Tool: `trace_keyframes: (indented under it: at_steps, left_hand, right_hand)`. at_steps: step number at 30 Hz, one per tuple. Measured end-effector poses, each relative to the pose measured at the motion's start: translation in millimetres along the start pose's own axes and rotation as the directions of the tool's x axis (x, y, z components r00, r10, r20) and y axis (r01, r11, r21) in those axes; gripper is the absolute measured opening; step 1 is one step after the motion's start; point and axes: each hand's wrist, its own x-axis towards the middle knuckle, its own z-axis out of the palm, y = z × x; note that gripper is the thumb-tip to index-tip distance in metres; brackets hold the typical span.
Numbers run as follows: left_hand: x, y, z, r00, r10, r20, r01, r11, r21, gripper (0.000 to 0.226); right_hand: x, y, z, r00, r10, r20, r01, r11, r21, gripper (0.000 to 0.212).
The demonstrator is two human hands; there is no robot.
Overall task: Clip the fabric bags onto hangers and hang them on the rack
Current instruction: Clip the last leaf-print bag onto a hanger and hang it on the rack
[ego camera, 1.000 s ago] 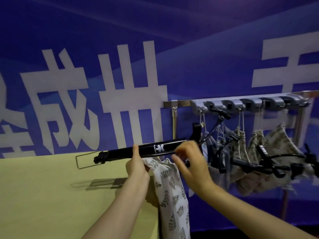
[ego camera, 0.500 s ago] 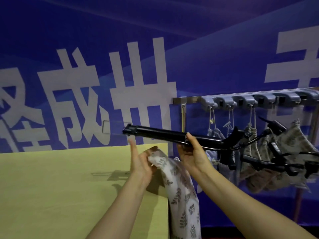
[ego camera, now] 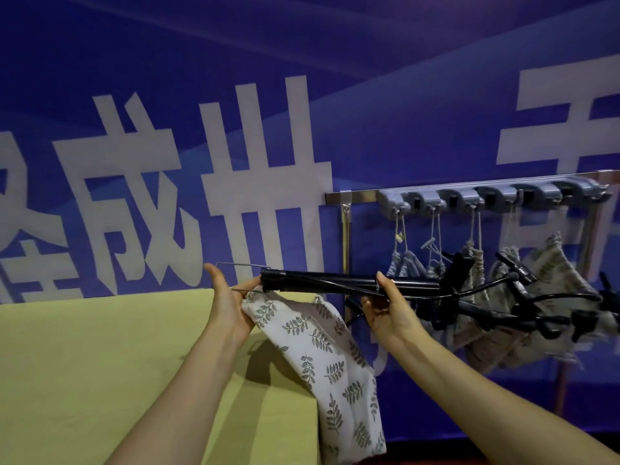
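Observation:
A black clip hanger (ego camera: 322, 284) lies level in front of me, its left end with a thin wire clip beside my left hand (ego camera: 229, 307). That hand pinches the top corner of a white leaf-print fabric bag (ego camera: 322, 357), which hangs down past the table's right edge. My right hand (ego camera: 389, 310) grips the hanger's bar near its middle. To the right, the metal rack (ego camera: 362, 196) carries grey hooks with several fabric bags (ego camera: 550, 283) hanging on strings among other black hangers.
A yellow-green table (ego camera: 100, 364) fills the lower left, its right edge near the bag. A blue banner with large white characters covers the wall behind. The rack's upright post (ego camera: 345, 243) stands just right of the table.
The hanger has moved right and up toward the rack and now lies level. My left hand has shifted to the hanger's left end, still with the bag's corner.

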Motion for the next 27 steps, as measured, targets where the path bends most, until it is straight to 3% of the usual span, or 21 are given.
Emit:
trace_keyframes:
  at_steps: [2, 3, 6, 8, 9, 12, 13, 15, 18, 22, 25, 27]
  left_hand:
    - [0.4, -5.9, 4.8, 0.997, 0.063, -0.044, -0.059, 0.995, 0.086, 0.102]
    - [0.9, -10.9, 8.0, 0.99, 0.125, -0.07, -0.106, 0.967, 0.231, 0.106]
    - [-1.8, -24.5, 15.0, 0.927, 0.367, -0.076, -0.233, 0.724, 0.649, 0.104]
    - [-4.6, -28.5, 16.5, 0.908, 0.417, -0.024, -0.26, 0.608, 0.75, 0.095]
    - [-4.3, -27.2, 15.4, 0.916, 0.4, -0.002, -0.272, 0.626, 0.731, 0.09]
    - [-6.6, -12.7, 11.8, 0.979, 0.177, 0.103, -0.205, 0.84, 0.502, 0.087]
    - [-5.0, -11.8, 10.3, 0.981, 0.144, 0.133, -0.192, 0.84, 0.507, 0.088]
    - [-2.4, -13.8, 10.6, 0.97, 0.207, 0.127, -0.24, 0.754, 0.612, 0.076]
    - [5.4, -21.4, 12.1, 0.897, 0.417, 0.144, -0.381, 0.569, 0.729, 0.046]
    - [6.6, -28.9, 19.7, 0.879, 0.438, 0.188, -0.406, 0.482, 0.777, 0.07]
    - [12.5, -36.6, 24.9, 0.887, 0.43, 0.167, -0.332, 0.346, 0.878, 0.061]
    - [11.5, -42.7, 31.7, 0.866, 0.481, 0.135, -0.311, 0.307, 0.9, 0.057]
  right_hand:
    - [0.6, 3.5, 0.5, 1.0, -0.011, -0.002, 0.011, 1.0, -0.008, 0.012]
    - [1.1, 5.6, 1.2, 1.0, -0.022, -0.005, 0.022, 1.0, -0.014, 0.012]
    - [0.7, 7.3, 4.3, 0.998, -0.052, -0.033, 0.053, 0.999, 0.014, 0.012]
    - [0.6, 4.7, 4.8, 0.996, -0.066, -0.052, 0.067, 0.998, 0.021, 0.011]
    - [1.0, 3.0, 4.7, 0.996, -0.071, -0.058, 0.072, 0.997, 0.017, 0.011]
    - [3.5, -3.7, 3.8, 0.992, -0.086, -0.095, 0.088, 0.996, 0.018, 0.013]
    - [4.3, -6.3, 3.3, 0.99, -0.09, -0.107, 0.092, 0.996, 0.016, 0.014]
    - [3.5, -10.6, 1.3, 0.99, -0.083, -0.11, 0.083, 0.997, -0.001, 0.015]
    - [1.3, -15.8, -1.2, 0.994, -0.07, -0.087, 0.067, 0.997, -0.032, 0.016]
    - [-2.5, -26.3, -3.7, 0.995, -0.073, -0.062, 0.069, 0.996, -0.057, 0.017]
    - [-2.9, -33.8, -4.7, 0.993, -0.113, -0.045, 0.11, 0.991, -0.071, 0.018]
    - [-3.5, -39.5, -1.3, 0.988, -0.145, -0.051, 0.142, 0.987, -0.069, 0.021]
